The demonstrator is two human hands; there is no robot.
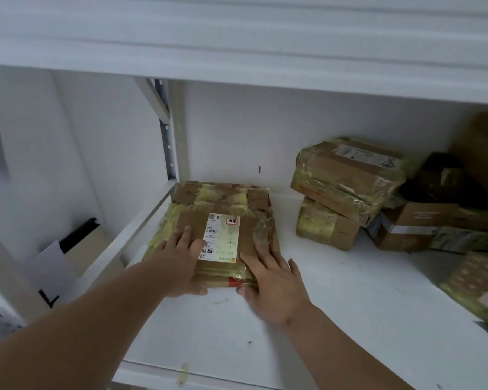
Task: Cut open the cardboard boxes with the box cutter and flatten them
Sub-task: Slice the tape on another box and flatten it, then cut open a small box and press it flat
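A flat cardboard box (pixel 223 209) wrapped in yellowed tape, with a white shipping label on top, lies on the white shelf (pixel 350 291) at its left end. My left hand (pixel 178 263) lies flat on its top, left of the label, thumb at the near edge. My right hand (pixel 271 280) rests on the near right corner, fingers spread over the top and thumb against the front side. No box cutter is in view.
A pile of taped cardboard boxes (pixel 347 181) stands at the back right, more boxes (pixel 423 220) beside it and one at the right edge (pixel 479 285). Another shelf board runs close overhead (pixel 237 52). A metal upright (pixel 168 142) stands at the left rear.
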